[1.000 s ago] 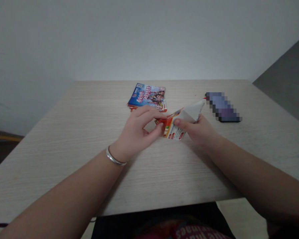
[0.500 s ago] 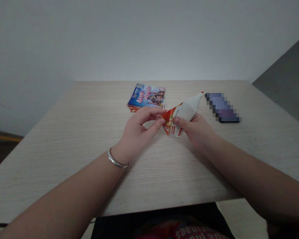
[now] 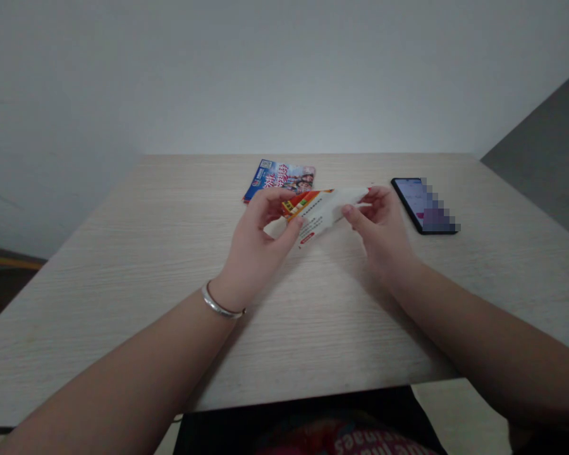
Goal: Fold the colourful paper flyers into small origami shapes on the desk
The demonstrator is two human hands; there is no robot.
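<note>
Between my hands is a folded sheet of printed paper (image 3: 320,212), white with a red and orange printed corner and small text, held up above the table. My left hand (image 3: 264,230) pinches its left end, thumb on the near face and fingers behind. At the right end, my right hand (image 3: 382,221) has its thumb on the near side and its fingers curled at the tip. Just beyond my left hand lies a stack of blue printed leaflets (image 3: 284,175), partly covered by that hand. A silver bangle (image 3: 220,304) circles my left wrist.
A black-edged phone (image 3: 420,205) lies on the pale wood-grain table (image 3: 180,253), right of my right hand, its screen lit and partly pixelated. Behind the table's far edge stands a white wall (image 3: 284,76).
The paper has turned to lie more level and shifted left. My left hand now grips further over its printed end. My right hand has moved up and outward to its right tip.
</note>
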